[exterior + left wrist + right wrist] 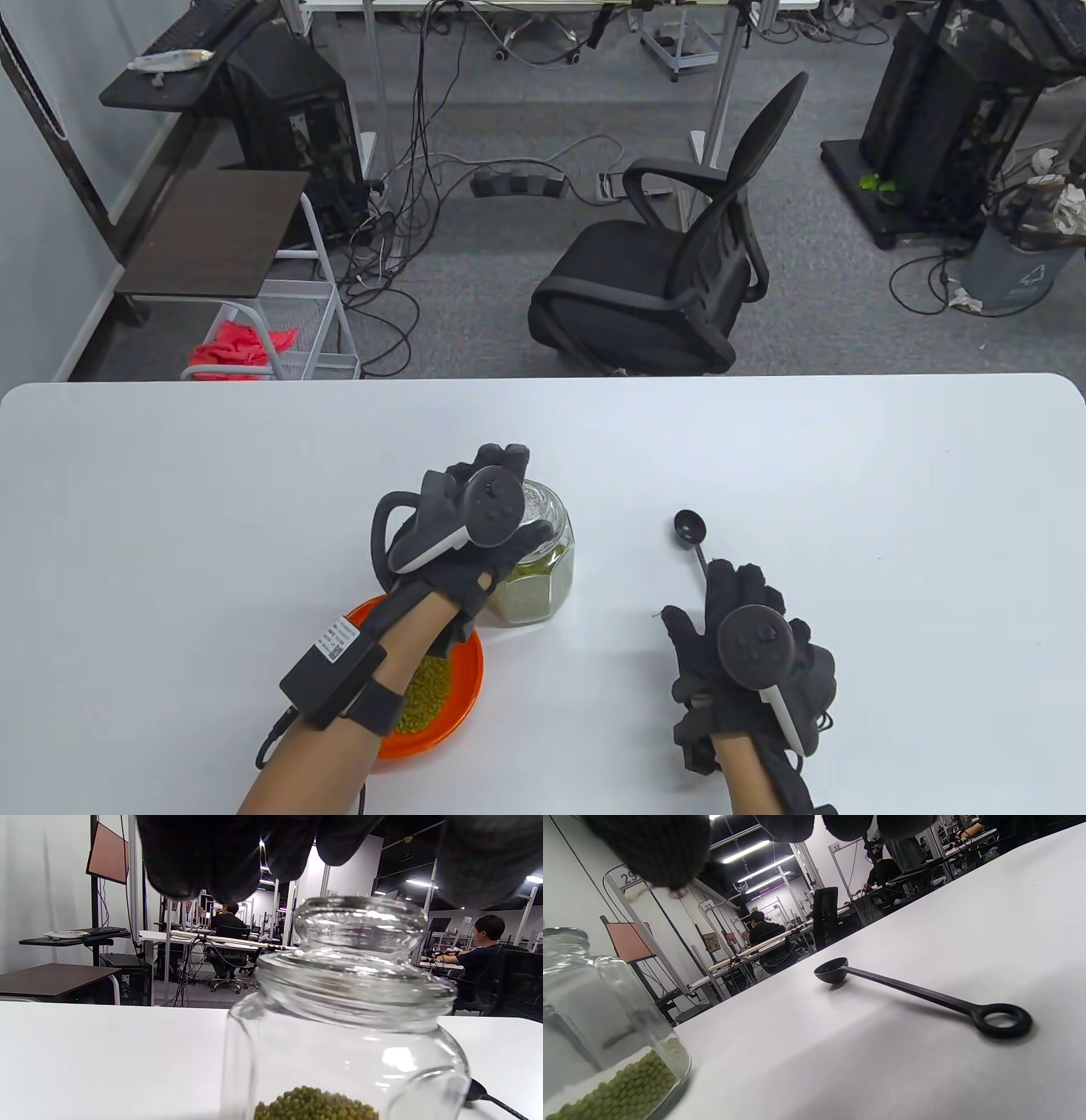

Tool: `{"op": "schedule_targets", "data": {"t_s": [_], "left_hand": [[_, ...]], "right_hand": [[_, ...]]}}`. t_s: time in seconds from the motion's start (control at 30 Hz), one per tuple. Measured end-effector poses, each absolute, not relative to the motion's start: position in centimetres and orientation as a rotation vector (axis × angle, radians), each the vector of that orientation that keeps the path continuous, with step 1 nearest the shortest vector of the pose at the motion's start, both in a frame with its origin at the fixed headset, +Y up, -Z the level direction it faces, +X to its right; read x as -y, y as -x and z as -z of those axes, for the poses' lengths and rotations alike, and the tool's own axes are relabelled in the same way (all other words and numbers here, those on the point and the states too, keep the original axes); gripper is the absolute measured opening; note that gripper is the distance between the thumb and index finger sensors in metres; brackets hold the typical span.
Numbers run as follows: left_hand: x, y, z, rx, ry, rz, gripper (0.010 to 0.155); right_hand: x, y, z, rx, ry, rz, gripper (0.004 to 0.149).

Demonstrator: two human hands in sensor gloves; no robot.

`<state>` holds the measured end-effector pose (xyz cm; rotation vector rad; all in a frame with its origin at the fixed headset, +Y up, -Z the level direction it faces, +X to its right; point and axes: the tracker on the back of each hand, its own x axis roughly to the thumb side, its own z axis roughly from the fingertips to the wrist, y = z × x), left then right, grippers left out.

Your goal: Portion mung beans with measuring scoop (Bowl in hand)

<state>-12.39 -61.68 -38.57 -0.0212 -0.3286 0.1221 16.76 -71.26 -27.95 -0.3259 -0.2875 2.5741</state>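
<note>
White tabletop [254,475] fills the frame's lower half. Left hand [475,526] hovers released over the lidded glass jar [539,564]; right hand [751,658] hangs empty above the black measuring scoop [691,531]. Orange bowl [462,692] holds mung beans [428,692]. A clumsy lid grab could tip the jar.

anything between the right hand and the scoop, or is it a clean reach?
Nothing visible blocks it. The measuring scoop lies flat on the bare white table, its ring end toward the right hand, whose fingers hang above it without touching. The glass jar stands off to the left, under the left hand.
</note>
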Motion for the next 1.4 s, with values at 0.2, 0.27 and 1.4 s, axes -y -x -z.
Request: {"op": "schedule_targets", "data": {"t_s": [0.2, 0.27, 1.4], "left_hand": [[61.5, 14.8, 37.1, 0.31, 0.016, -0.14, 0.089], [61.7, 15.9, 36.7, 0.292, 0.014, -0.144, 0.089], [65.6, 26.7, 32.3, 0.093, 0.005, -0.261, 0.087]], "right_hand": [[71.2, -16.7, 27.9, 0.303, 0.328, -2.577, 0.076], [71.3, -16.6, 27.9, 0.298, 0.322, -2.588, 0.076], [71.3, -14.8, 27.8, 0.303, 0.236, -2.618, 0.076]]}}
